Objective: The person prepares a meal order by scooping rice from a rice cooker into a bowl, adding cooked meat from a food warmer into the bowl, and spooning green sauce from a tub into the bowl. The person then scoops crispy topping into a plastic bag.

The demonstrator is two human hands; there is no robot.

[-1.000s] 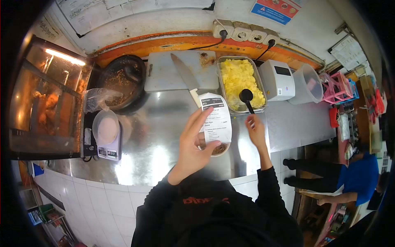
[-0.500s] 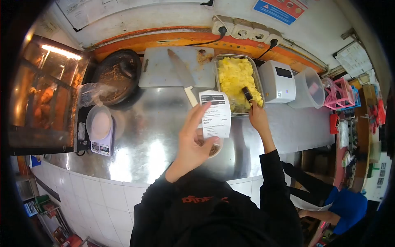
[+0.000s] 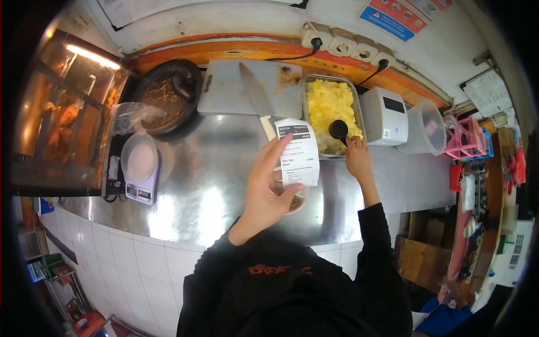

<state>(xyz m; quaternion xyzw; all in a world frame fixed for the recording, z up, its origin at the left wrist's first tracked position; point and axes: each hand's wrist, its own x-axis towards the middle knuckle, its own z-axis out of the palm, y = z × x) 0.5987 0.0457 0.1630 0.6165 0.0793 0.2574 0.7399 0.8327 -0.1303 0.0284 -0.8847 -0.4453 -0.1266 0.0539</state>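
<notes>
My left hand (image 3: pixel 263 191) is closed on a printed paper receipt (image 3: pixel 301 160), its text facing up towards me. Just under the receipt shows part of a round bowl (image 3: pixel 296 205) with brownish food in it; whether the fingers also touch the bowl is hidden. With its fingers wrapped round the handle, my right hand (image 3: pixel 358 157) grips a black scoop (image 3: pixel 338 129). The scoop's round head is over the near part of a clear rectangular container (image 3: pixel 364 121) filled with yellow, scrambled-egg-like food (image 3: pixel 331 101).
A knife (image 3: pixel 255 90) lies across a white cutting board (image 3: pixel 224 92), its handle over the steel counter (image 3: pixel 224 146). Left stand a black mortar (image 3: pixel 193 101), a kitchen scale (image 3: pixel 143 191) with a plastic tub, and a lit display case (image 3: pixel 62 123). A white printer-like box (image 3: pixel 384 118) stands right.
The black scoop has turned in my right hand, its round head now showing. The view has shifted slightly. A co-worker in blue at the lower right has moved lower, partly out of view.
</notes>
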